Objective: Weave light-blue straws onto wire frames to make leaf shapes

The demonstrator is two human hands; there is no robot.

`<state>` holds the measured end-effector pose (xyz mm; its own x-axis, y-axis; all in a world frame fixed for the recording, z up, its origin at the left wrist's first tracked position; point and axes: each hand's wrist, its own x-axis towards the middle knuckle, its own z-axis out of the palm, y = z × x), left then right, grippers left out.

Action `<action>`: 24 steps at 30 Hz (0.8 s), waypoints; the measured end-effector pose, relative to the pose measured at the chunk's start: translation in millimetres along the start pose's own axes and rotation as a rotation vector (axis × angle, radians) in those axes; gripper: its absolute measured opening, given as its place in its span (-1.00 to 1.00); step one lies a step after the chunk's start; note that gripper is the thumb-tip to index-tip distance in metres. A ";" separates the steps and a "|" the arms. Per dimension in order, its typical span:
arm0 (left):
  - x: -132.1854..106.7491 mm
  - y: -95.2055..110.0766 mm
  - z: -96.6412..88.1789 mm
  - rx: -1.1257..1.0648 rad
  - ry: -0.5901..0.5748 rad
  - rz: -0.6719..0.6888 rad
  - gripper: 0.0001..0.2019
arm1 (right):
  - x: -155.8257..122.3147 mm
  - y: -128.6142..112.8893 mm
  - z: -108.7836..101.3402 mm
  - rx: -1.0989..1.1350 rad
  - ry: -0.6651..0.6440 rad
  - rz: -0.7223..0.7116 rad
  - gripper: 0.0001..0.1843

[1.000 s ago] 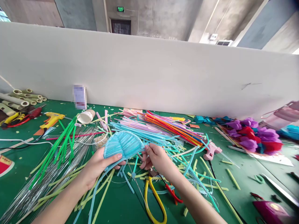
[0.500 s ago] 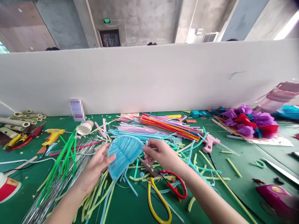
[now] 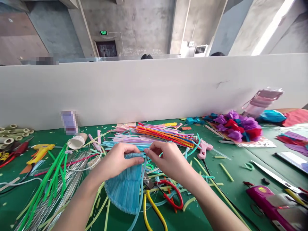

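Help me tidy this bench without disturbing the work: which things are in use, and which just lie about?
In use: left hand, right hand, both gripping the blue straw fan.
Lying about: scissors, yellow glue gun, pink glue gun, green strips, paper flowers, paper cup.

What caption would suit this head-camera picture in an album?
The left hand and right hand pinch a blue fan-shaped piece over scissors on a green table littered with coloured stems.

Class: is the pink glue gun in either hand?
No, the pink glue gun lies apart from the left hand and the right hand.
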<state>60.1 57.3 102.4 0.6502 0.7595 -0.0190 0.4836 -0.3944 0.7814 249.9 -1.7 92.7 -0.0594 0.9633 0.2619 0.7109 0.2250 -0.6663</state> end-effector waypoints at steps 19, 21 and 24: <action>9.0 -6.5 11.2 -0.139 -0.068 -0.019 -0.71 | 2.1 -3.6 -0.3 -0.100 0.022 -0.007 -0.61; 7.0 -4.4 9.4 -0.145 -0.070 -0.002 -0.71 | 3.1 -2.2 -1.5 -0.076 0.019 0.007 -0.62; 3.7 -0.5 7.6 -0.159 -0.082 0.016 -0.69 | 4.2 0.5 -3.2 -0.025 0.008 0.038 -0.62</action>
<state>66.7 56.3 97.2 0.7058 0.7066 -0.0514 0.3784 -0.3147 0.8705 252.2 1.9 95.7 -0.0266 0.9699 0.2422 0.7296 0.1845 -0.6585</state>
